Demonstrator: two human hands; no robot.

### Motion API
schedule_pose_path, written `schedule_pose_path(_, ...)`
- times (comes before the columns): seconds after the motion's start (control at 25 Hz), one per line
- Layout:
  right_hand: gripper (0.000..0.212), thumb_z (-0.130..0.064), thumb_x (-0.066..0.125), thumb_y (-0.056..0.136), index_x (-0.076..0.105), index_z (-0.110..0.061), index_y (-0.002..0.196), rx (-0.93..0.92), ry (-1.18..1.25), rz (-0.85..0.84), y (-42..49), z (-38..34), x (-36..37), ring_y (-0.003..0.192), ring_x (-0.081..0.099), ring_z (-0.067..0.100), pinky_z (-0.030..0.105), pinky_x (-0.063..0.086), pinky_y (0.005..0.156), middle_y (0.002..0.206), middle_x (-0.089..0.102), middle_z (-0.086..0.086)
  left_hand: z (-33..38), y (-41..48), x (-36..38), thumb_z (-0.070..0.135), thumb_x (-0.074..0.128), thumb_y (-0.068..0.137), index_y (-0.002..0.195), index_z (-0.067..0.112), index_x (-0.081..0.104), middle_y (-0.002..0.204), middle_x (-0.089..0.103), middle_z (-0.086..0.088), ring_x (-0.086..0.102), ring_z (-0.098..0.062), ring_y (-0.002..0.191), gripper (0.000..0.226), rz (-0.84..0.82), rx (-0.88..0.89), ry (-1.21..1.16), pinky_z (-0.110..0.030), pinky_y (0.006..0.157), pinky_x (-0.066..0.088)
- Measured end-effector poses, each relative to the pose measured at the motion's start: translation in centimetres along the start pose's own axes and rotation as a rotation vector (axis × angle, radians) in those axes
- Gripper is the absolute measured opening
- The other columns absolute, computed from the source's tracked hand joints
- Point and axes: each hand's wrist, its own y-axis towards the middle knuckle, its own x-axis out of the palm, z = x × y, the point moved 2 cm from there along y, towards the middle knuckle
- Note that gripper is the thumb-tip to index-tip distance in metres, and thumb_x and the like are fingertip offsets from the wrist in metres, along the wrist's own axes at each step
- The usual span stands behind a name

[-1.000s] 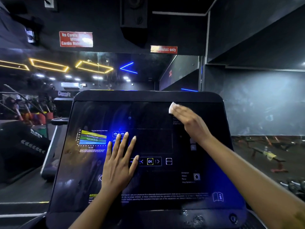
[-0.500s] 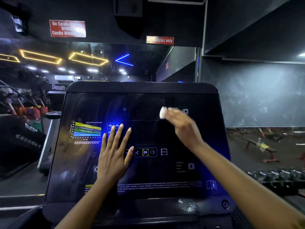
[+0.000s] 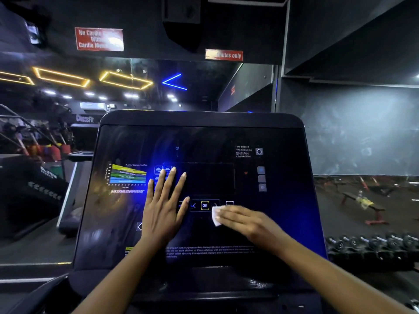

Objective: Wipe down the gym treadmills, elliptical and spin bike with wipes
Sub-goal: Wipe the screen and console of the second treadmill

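Grip state, head view: the right hand (image 3: pixel 251 223) is lying released, its straight fingers pressing the white wipe (image 3: pixel 216 215) flat against the treadmill console (image 3: pixel 204 137). The wipe is sitting just right of, and slightly below, the OK button (image 3: pixel 204 205). The left hand (image 3: pixel 163 207) is likewise lying released, palm down on the console, left of the OK button, apparently bracing the panel.

Progress, as a judgement: the person is working on the console face of one machine. Faint streaks are showing above the OK button, suggesting that area is being covered, though glare is making this uncertain. Handrails, belt, elliptical and spin bike are lying outside the frame, so most of the task is probably remaining.

Visibility limits: most of the wipe is lying hidden under the right hand, so thumb contact cannot be told. Small print below the OK button is reading blurred, and the console base is being cut off by the frame edge.
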Motion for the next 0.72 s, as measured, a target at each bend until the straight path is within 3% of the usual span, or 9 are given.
schedule_pose_path(0.08, 0.035, 0.002, 0.041, 0.088, 0.064, 0.000, 0.114, 0.094, -0.025, 0.081, 2.0, 3.7, -1.5, 0.112, 0.058, 0.024, 0.030, 0.045, 0.097, 0.119, 0.063, 0.013, 0.6, 0.9, -0.3, 0.048, 0.020, 0.098, 0.144, 0.020, 0.037, 0.152, 0.031, -0.005, 0.018, -0.025, 0.143, 0.056, 0.004, 0.017, -0.043, -0.039, 0.117, 0.004)
schedule_pose_path(0.2, 0.043, 0.009, 0.040, 0.082, 0.064, -0.004, 0.115, 0.396, -0.062, 0.204, 5.7, 11.9, -3.7, 0.112, 0.058, 0.026, 0.034, 0.043, 0.099, 0.120, 0.062, 0.010, 2.8, 3.2, -0.1, 0.049, 0.015, 0.099, 0.144, 0.021, 0.032, 0.151, 0.033, -0.006, 0.019, -0.024, 0.142, 0.056, 0.000, 0.090, -0.084, -0.039, 0.117, 0.007)
schedule_pose_path(0.32, 0.039, 0.000, 0.040, 0.087, 0.058, -0.011, 0.121, 0.535, -0.061, 0.166, 5.1, 15.1, -3.6, 0.122, 0.049, 0.021, 0.040, 0.038, 0.105, 0.128, 0.053, 0.003, 4.4, 3.6, 1.0, 0.050, 0.014, 0.099, 0.145, 0.022, 0.030, 0.152, 0.033, -0.006, 0.021, -0.024, 0.142, 0.056, -0.041, 0.149, -0.055, -0.043, 0.115, 0.012)
schedule_pose_path(0.4, 0.041, -0.008, 0.037, 0.089, 0.057, -0.007, 0.125, 0.479, -0.085, 0.141, 3.6, 13.1, -3.0, 0.121, 0.051, 0.021, 0.033, 0.038, 0.105, 0.132, 0.054, 0.007, 4.2, 3.3, 1.5, 0.049, 0.013, 0.100, 0.145, 0.021, 0.031, 0.153, 0.031, -0.006, 0.021, -0.025, 0.143, 0.057, -0.042, 0.165, -0.025, -0.045, 0.115, 0.014)
schedule_pose_path(0.6, 0.041, 0.001, 0.043, 0.088, 0.054, -0.005, 0.127, 0.231, 0.004, 0.032, -3.2, 3.9, -1.2, 0.122, 0.051, 0.018, 0.028, 0.045, 0.099, 0.131, 0.055, 0.007, 4.2, 3.4, 1.6, 0.050, 0.013, 0.100, 0.144, 0.019, 0.036, 0.153, 0.031, -0.006, 0.021, -0.025, 0.143, 0.059, -0.035, 0.174, 0.003, -0.044, 0.116, 0.013)
schedule_pose_path(0.72, 0.030, -0.004, 0.044, 0.097, 0.057, -0.004, 0.123, 0.125, 0.003, -0.011, -5.1, 5.1, -3.0, 0.122, 0.051, 0.018, 0.027, 0.044, 0.099, 0.128, 0.058, 0.006, 4.3, 3.2, 1.6, 0.049, 0.013, 0.100, 0.144, 0.019, 0.037, 0.152, 0.031, -0.006, 0.021, -0.025, 0.143, 0.059, -0.039, 0.174, -0.008, -0.044, 0.116, 0.013)
